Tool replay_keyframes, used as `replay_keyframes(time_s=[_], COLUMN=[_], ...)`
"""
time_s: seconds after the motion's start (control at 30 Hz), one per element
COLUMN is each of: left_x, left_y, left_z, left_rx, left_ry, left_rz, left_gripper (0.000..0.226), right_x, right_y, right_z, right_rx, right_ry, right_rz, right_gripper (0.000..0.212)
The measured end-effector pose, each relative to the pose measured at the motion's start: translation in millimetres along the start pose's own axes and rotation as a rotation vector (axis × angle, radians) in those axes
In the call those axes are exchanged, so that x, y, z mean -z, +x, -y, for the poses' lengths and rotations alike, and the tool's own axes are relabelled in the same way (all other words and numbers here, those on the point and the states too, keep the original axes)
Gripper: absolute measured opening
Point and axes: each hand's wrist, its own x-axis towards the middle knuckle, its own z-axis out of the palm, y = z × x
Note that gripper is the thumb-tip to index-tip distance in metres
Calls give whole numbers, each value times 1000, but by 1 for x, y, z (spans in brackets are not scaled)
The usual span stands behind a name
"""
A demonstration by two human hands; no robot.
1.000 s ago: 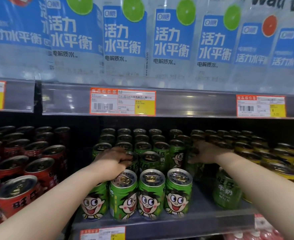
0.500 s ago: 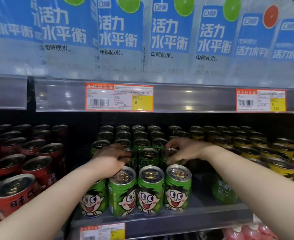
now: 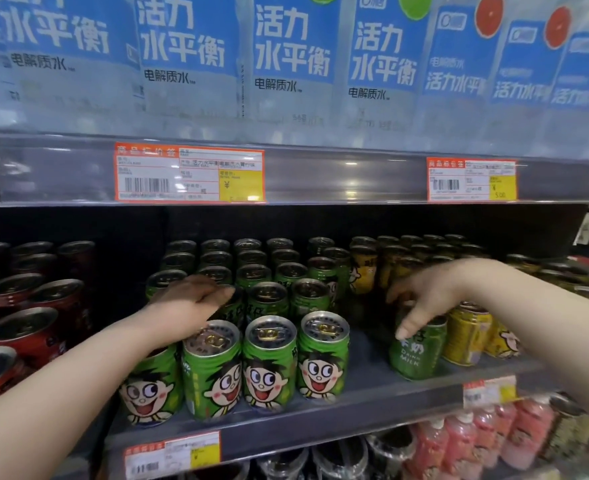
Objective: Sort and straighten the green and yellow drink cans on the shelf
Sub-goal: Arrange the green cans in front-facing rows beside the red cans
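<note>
Head view: the shelf (image 3: 372, 386) runs across mid-frame. The green cans (image 3: 268, 362) are blocked up centre-left with the front row facing out, and the yellow cans (image 3: 466, 337) sit centre-right.

One stray green can (image 3: 417, 355) stands right of centre, just beside the yellow cans. A strip of bare shelf separates it from the green block. It's upright, so its long axis is vertical, and its text side faces us rather than the cartoon face.

- **Right hand** (image 3: 424, 296): directly above the stray can, palm over its lid, thumb (image 3: 405, 329) lying down the can's near side. The other fingers reach toward frame left. We cannot tell whether this is a closed grip or just contact.
- **Left hand** (image 3: 189, 301): on the green block at centre-left, fingers curled over the top of a second-row green can (image 3: 232, 306). It holds that can from above and is well apart from the stray.
- **Key relation:** the stray sits under the right hand, and its target block lies toward frame left across the gap. The right hand is clearly the nearer one.

Our read is that the next move is to lift or slide the stray left into the green rows and twist it face-out. The risk is clipping the front-row can at the block's right edge.

Red cans (image 3: 26, 327) at far left are not involved.
</note>
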Motion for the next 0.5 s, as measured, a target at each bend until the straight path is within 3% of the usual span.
replay_keyframes(time_s=[0.07, 0.2, 0.33, 0.5], left_x=[3, 3, -14, -35], left_y=[-2, -9, -20, -15], left_z=[-7, -32, -77, -103], left_rx=[12, -158, -257, -298], left_ry=[-40, 38, 61, 329], left_rz=[-47, -112, 127, 269], left_gripper=[46, 59, 65, 95], right_x=[-15, -28, -34, -43], right_y=[-1, -1, 1, 5], right_z=[-8, -15, -6, 11], right_rx=[-26, 58, 218, 397], right_ry=[-14, 67, 195, 390], right_rz=[33, -149, -182, -185], right_gripper=[88, 91, 85, 85])
